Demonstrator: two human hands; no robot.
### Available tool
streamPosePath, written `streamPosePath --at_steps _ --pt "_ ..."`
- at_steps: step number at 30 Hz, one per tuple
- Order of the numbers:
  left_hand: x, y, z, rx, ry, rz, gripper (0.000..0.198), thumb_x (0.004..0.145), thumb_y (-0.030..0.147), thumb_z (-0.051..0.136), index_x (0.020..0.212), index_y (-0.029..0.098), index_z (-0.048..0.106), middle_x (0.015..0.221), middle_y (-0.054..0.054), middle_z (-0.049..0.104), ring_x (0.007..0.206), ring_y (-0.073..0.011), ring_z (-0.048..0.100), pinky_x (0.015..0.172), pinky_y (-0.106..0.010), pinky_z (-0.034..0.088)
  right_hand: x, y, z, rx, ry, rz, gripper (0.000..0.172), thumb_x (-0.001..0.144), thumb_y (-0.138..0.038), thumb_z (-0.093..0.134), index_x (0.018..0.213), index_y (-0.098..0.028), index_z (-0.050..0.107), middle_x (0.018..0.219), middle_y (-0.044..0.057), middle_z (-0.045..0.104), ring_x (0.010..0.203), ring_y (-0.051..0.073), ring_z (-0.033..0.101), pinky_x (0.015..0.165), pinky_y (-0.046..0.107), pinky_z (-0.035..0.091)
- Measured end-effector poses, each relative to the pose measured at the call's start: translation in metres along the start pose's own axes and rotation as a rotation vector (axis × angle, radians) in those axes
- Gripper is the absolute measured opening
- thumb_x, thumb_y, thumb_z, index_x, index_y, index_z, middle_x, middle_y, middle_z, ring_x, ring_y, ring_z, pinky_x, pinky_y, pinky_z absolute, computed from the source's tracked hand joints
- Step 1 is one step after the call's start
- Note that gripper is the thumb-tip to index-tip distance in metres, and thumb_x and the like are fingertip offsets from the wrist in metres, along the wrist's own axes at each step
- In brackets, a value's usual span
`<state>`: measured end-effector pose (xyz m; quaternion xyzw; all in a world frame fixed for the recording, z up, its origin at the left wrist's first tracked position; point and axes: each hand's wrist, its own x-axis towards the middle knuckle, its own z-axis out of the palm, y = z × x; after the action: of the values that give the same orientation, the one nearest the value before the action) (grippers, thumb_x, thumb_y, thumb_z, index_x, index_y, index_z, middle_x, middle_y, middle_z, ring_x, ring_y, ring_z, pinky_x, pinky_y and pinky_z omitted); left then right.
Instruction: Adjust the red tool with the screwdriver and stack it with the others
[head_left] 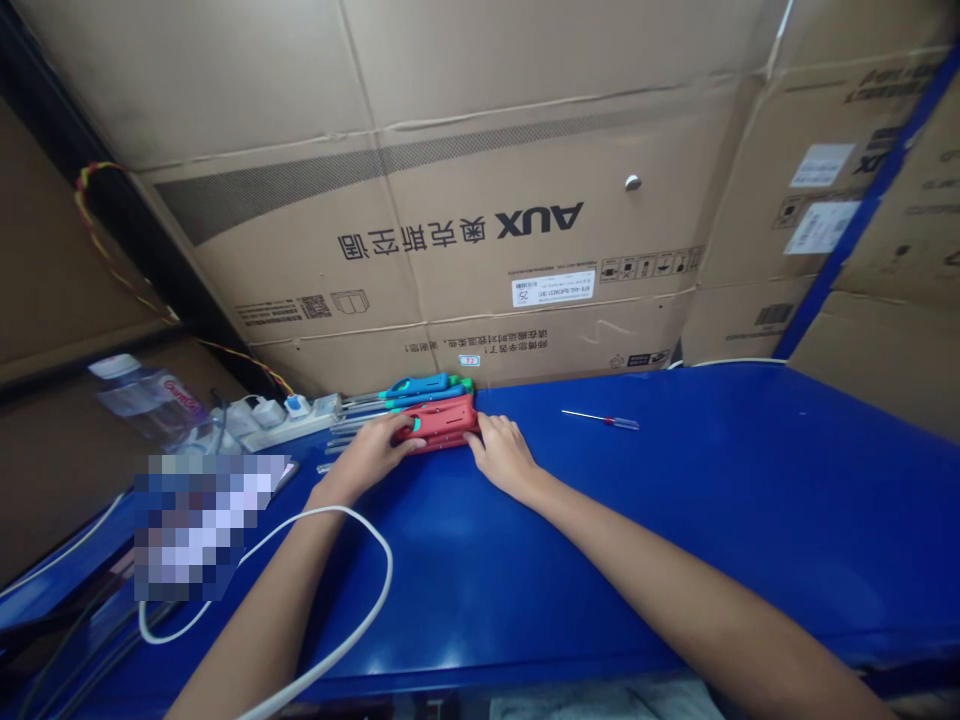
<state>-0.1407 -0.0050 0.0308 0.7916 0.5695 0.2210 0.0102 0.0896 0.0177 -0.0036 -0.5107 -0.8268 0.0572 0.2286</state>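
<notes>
Left fingers and right fingers are holding a red plastic tool from both ends on the blue bench. Teal-handled tools are lying untouched just beyond the fingers; a small screwdriver is lying well right.

The table holds a screwdriver right of the right hand.

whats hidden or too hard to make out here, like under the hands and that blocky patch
All in the head view:
The red tool: the left hand and right hand cover its ends, so its full shape is hidden.
The teal tools: partly hidden behind the red tool.
The pixelated patch: blurred, so what it covers cannot be told.
The small screwdriver: its tip is too small to make out.
</notes>
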Motion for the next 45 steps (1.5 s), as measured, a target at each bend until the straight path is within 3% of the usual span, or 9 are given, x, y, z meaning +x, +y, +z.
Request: streamPosePath --at_steps 12,15,18,22,29,35,42,45 --pt "0.004 0.004 0.004 0.135 -0.098 -0.01 0.051 0.091 0.051 0.03 0.094 0.01 0.061 0.103 -0.013 0.049 0.091 -0.0209 0.051 0.086 -0.033 0.038 0.002 0.001 -0.002 0.056 0.023 0.027 0.032 0.097 -0.036 0.045 0.111 -0.01 0.057 0.111 0.007 0.057 0.106 0.025 0.047 0.092 0.036 0.036" --pt "0.006 0.011 0.002 0.209 -0.131 -0.004 0.05 0.092 0.056 0.04 0.096 0.01 0.059 0.104 -0.012 0.051 0.092 -0.0206 0.05 0.084 -0.031 0.038 0.001 0.001 -0.003 0.016 0.027 0.026 0.033 0.097 -0.038 0.045 0.107 -0.01 0.058 0.107 0.008 0.057 0.105 0.025 0.048 0.091 0.036 0.036" --pt "0.007 0.018 0.001 0.281 -0.173 -0.049 0.04 0.088 0.049 0.057 0.097 0.01 0.058 0.107 -0.01 0.052 0.093 -0.02 0.051 0.083 -0.03 0.038 0.001 0.001 -0.003 0.017 0.031 0.029 0.033 0.097 -0.039 0.046 0.107 -0.01 0.057 0.107 0.008 0.057 0.105 0.025 0.048 0.091 0.037 0.036" --pt "0.009 0.021 -0.001 0.333 -0.201 -0.083 0.03 0.091 0.039 0.056 0.1 0.01 0.059 0.109 -0.009 0.053 0.094 -0.0204 0.052 0.085 -0.031 0.038 0.001 0.0 -0.002 0.03 0.022 0.053 0.032 0.096 -0.039 0.046 0.107 -0.01 0.057 0.106 0.008 0.057 0.105 0.025 0.048 0.091 0.037 0.036" --pt "0.012 0.016 -0.003 0.325 -0.217 -0.08 0.018 0.09 0.03 0.057 0.084 0.013 0.053 0.105 -0.009 0.053 0.091 -0.0211 0.051 0.083 -0.032 0.036 0.002 0.001 -0.002 0.04 0.024 0.035 0.03 0.097 -0.038 0.046 0.103 -0.011 0.058 0.106 0.007 0.057 0.104 0.025 0.048 0.09 0.037 0.037" --pt "0.016 0.01 -0.005 0.221 -0.264 -0.113 0.018 0.09 0.027 0.055 0.08 0.013 0.054 0.1 -0.009 0.055 0.085 -0.0191 0.051 0.077 -0.029 0.035 0.001 0.004 0.003 0.194 0.129 -0.011 0.058 0.092 -0.039 0.053 0.141 -0.01 0.042 0.126 0.007 0.052 0.113 0.023 0.045 0.1 0.034 0.035" --pt "0.021 0.01 -0.012 0.182 -0.274 -0.147 0.023 0.085 0.034 0.061 0.076 0.013 0.053 0.081 -0.004 0.057 0.071 -0.0155 0.047 0.064 -0.027 0.03 0.002 0.006 0.005 0.236 0.23 -0.119 0.041 0.097 -0.041 0.044 0.117 -0.009 0.06 0.109 0.006 0.059 0.1 0.022 0.049 0.091 0.033 0.038" --pt "0.02 0.018 -0.019 0.14 -0.255 -0.151 0.022 0.084 0.034 0.063 0.085 0.012 0.059 0.084 -0.004 0.059 0.076 -0.0154 0.051 0.068 -0.025 0.032 0.004 0.006 0.005 0.262 0.202 -0.086 0.04 0.1 -0.038 0.04 0.119 -0.01 0.06 0.113 0.005 0.059 0.101 0.022 0.049 0.093 0.033 0.037"
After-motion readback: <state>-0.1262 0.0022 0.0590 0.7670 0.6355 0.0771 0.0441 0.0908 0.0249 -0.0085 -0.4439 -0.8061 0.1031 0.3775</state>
